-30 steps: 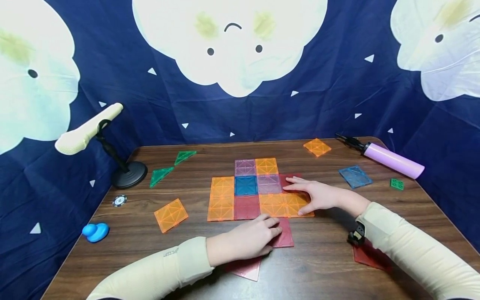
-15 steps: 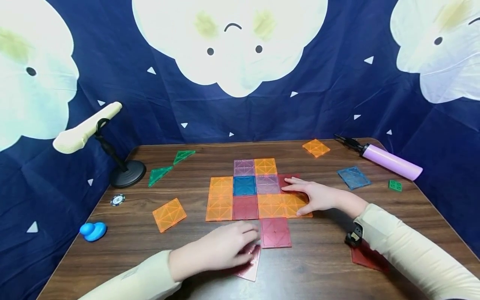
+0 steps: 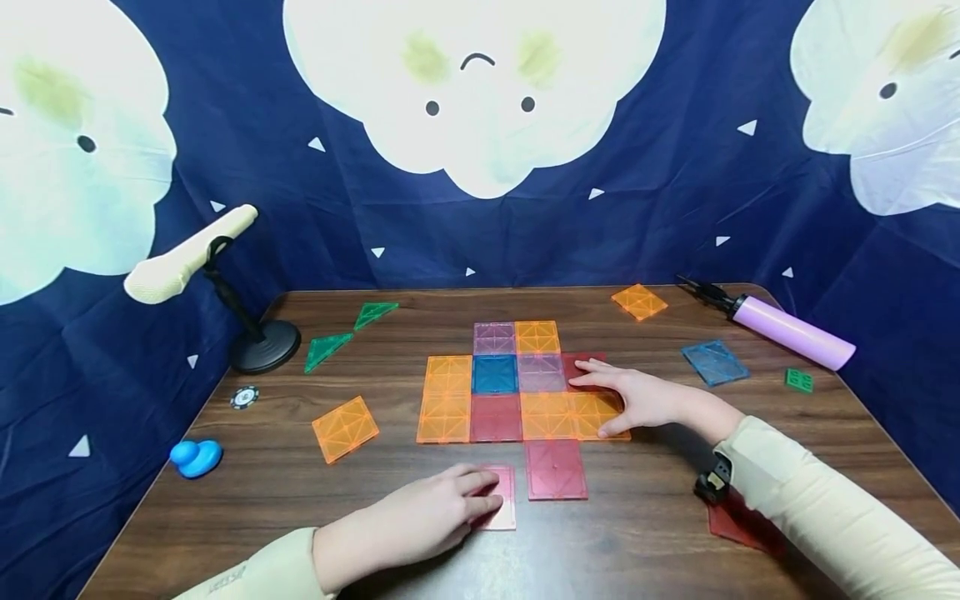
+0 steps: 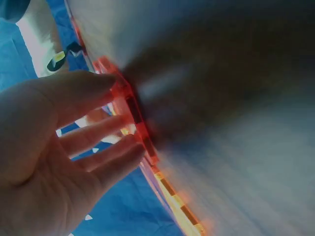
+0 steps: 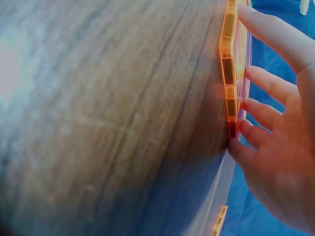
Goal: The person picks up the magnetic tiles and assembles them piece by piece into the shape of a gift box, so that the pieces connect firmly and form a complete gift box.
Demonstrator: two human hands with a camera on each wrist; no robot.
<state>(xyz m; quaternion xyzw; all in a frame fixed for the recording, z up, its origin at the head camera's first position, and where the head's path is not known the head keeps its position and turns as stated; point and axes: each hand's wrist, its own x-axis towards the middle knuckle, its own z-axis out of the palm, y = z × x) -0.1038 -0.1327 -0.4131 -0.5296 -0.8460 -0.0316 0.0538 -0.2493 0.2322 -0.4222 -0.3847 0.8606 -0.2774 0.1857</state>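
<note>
The left hand (image 3: 408,521), fingers nearly straight, touches a pink translucent tile (image 3: 506,510) on the table (image 3: 637,525), just beside a rose tile (image 3: 557,471), while the right hand (image 3: 651,398), fingers spread, touches an orange tile (image 3: 588,414).

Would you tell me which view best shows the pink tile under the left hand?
The head view: it shows the pink tile from above, partly covered by the left hand. The left wrist view shows mainly its edge; the right wrist view, nothing.
</note>
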